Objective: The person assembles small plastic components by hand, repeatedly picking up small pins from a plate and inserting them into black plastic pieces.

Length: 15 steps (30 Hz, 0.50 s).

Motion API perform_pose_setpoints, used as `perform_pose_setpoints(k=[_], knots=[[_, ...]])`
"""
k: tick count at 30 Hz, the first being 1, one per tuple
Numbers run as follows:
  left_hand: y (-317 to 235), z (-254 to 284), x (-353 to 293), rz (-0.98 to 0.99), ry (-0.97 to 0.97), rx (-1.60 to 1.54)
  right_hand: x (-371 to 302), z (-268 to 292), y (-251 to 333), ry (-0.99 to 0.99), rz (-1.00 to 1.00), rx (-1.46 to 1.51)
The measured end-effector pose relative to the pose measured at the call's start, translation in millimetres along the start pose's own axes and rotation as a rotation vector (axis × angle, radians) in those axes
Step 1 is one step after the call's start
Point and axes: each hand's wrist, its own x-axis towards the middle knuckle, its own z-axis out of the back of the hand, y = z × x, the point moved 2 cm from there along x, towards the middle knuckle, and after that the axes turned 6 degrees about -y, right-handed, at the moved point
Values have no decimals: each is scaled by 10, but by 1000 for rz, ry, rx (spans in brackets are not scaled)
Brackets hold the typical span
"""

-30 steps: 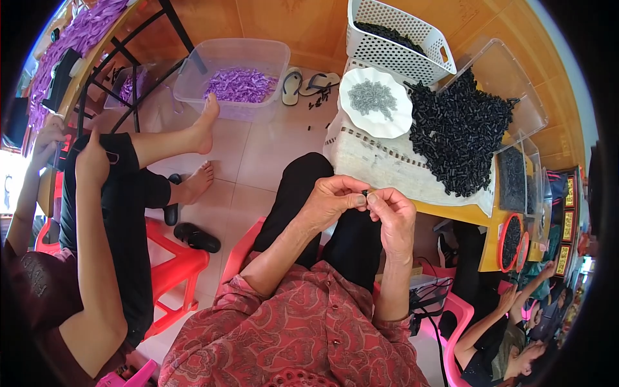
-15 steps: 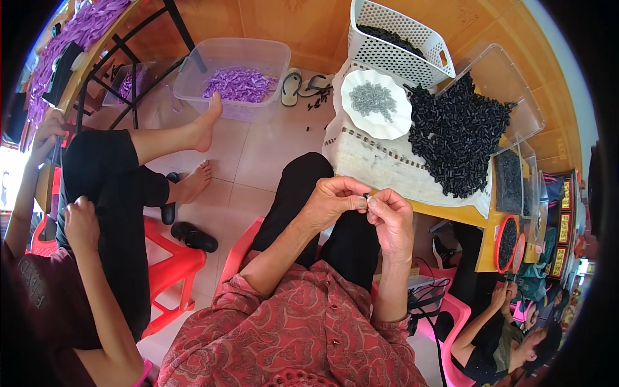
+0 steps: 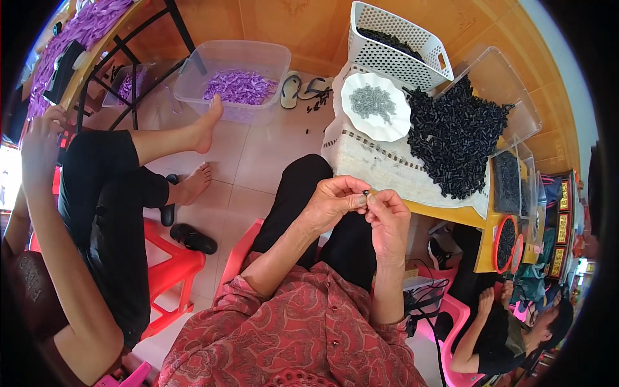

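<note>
Above my lap, my left hand (image 3: 334, 202) and my right hand (image 3: 388, 221) meet at the fingertips. Between the thumb and forefinger of each is a small black piece (image 3: 365, 192), pinched from both sides; its exact kind is too small to make out. Beyond my hands, on the cloth-covered table, lies a heap of short black tube-like pieces (image 3: 454, 138). A white scalloped dish (image 3: 401, 126) left of the heap holds many tiny grey pieces (image 3: 372, 103).
A white perforated basket (image 3: 387, 58) with black pieces stands at the table's back. Clear plastic bins (image 3: 519, 116) are at its right. Purple strips fill a clear tub (image 3: 258, 58) on the floor. A red stool (image 3: 171, 274) and co-workers sit at both sides.
My hands stay nearly in place, the right one shifting slightly left. The co-worker at left has raised a forearm toward the table with purple strips.
</note>
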Motion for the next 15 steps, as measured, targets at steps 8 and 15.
perform_pose_setpoints(k=[8, 15], knots=[[97, 55, 25, 57, -86, -101, -96, -135, 86, -43, 400, -525], [104, 70, 30, 86, -72, -105, -104, -146, 125, -4, 452, -553]])
